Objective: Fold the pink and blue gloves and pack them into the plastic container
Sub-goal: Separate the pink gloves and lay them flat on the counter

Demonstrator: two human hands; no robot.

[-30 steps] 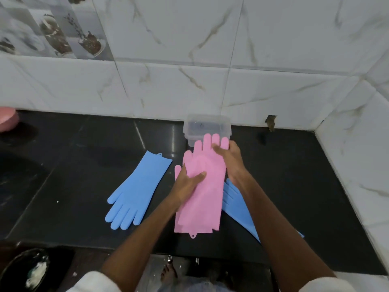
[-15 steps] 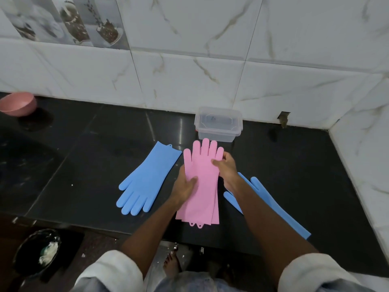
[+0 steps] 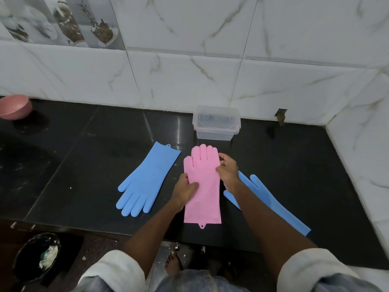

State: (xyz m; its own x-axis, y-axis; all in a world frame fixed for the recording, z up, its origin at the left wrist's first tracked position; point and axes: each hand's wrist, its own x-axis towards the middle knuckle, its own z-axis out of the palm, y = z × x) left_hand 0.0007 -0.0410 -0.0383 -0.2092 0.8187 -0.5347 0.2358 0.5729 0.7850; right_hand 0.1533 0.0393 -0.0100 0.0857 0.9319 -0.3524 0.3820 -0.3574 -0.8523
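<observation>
Hands: L (image 3: 185, 189) & R (image 3: 228, 168) fingers pressed flat on pink gloves (image 3: 203, 186); container (image 3: 216, 123) mark unreadable.

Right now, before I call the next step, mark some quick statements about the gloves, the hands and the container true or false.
1. Both hands rest on the pink gloves. True: left hand at the left edge, right hand at the right edge.
2. The plastic container already holds a glove. False: no glove shows inside it.
3. One blue glove lies flat left of the pink gloves. True.
4. The other blue glove is folded in half. False: it lies stretched out, partly under the right forearm.
5. The pink bowl sits beside the container. False: it is at the counter's far left edge.
</observation>
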